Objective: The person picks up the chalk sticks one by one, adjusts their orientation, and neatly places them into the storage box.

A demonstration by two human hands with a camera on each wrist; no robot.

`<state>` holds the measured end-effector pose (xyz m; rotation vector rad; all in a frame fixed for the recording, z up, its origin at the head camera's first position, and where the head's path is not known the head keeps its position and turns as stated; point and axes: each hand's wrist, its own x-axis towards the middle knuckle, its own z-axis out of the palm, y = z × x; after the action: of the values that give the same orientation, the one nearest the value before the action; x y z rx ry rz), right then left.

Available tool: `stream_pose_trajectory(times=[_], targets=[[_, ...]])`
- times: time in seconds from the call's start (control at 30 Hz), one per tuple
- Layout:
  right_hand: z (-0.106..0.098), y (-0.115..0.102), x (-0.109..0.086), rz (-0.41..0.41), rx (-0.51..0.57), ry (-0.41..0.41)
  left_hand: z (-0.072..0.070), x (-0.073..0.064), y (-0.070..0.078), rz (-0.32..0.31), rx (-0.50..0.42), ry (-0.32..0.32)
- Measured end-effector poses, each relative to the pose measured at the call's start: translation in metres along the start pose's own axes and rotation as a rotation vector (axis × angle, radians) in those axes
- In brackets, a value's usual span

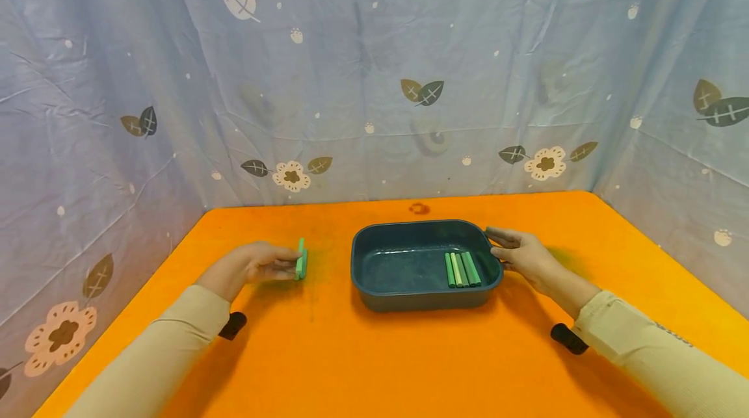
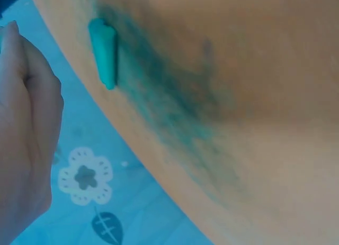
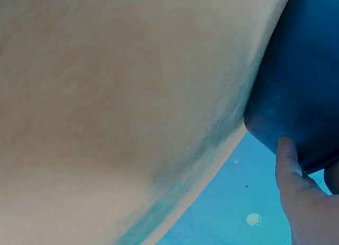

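My left hand (image 1: 260, 263), left of the dish, pinches a light green chalk stick (image 1: 300, 264) upright at its fingertips. A second green chalk stick (image 2: 104, 53) lies on the table beside it in the left wrist view. My right hand (image 1: 529, 262) holds the right end of a dark blue-grey rectangular dish (image 1: 424, 301). One fingertip touches the dish's wall (image 3: 296, 91) in the right wrist view; the other fingers are partly hidden there. Several green and yellowish chalk sticks (image 1: 462, 270) lie side by side in the dish's right end.
Green chalk smears (image 2: 169, 107) mark the orange table (image 1: 374, 366). A reddish-brown stain (image 1: 419, 208) sits behind the dish. Pale blue curtains (image 1: 374, 80) with leaf and flower prints stand round the table's back and sides.
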<state>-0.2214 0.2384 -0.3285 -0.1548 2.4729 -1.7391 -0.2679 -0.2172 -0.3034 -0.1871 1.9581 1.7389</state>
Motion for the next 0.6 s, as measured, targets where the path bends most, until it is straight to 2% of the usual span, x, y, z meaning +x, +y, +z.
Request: stream_pose_trajectory(times=[0.17,0.4,0.6], targets=[[0.000,0.000,0.000,0.005,-0.002,0.001,0.009,-0.002,0.003,0.024,0.065,-0.049],[-0.001,0.000,0.000,-0.004,0.002,-0.009,0.025,-0.002,0.011,0.038,0.094,-0.063],[-0.001,-0.001,0.000,0.006,0.005,-0.010,0.041,-0.002,0.019,0.029,0.092,-0.102]])
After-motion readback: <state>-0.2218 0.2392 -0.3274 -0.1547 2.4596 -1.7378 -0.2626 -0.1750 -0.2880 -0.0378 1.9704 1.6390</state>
